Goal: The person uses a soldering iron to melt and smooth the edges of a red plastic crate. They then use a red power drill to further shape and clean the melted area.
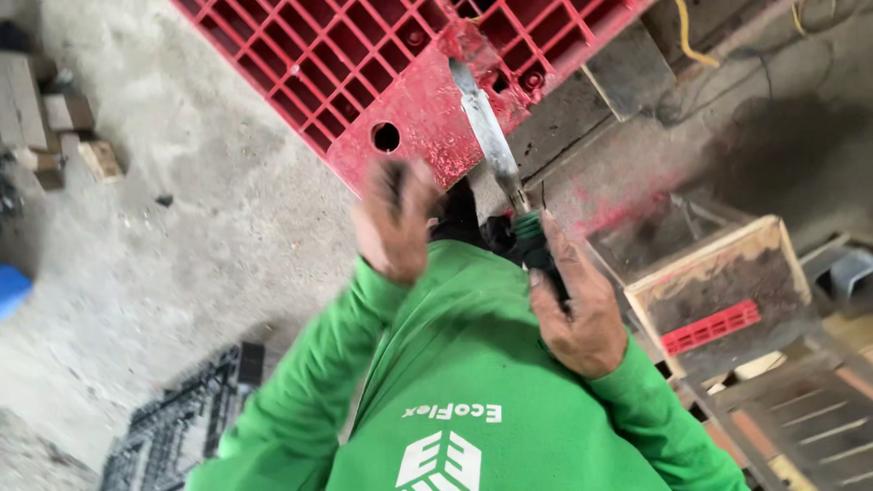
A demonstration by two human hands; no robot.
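A red plastic grid pallet (364, 55) lies tilted across the top of the head view, its solid corner scraped and worn around a round hole (386, 136). My right hand (577, 314) is closed on the green and black handle (532, 241) of a flat metal blade tool (486, 127). The blade lies against the pallet's worn corner. My left hand (393, 218) is blurred and dirty, just below the pallet's edge near the hole. Its fingers look curled, and I cannot tell whether it holds anything. Green sleeves cover both arms.
A wooden box (727, 273) holding a red plastic piece (711, 327) stands at the right, with wooden slats (800, 418) below it. A black plastic crate (182, 427) lies at the lower left. Wood blocks (82, 136) sit at the upper left, on a dusty concrete floor (182, 255).
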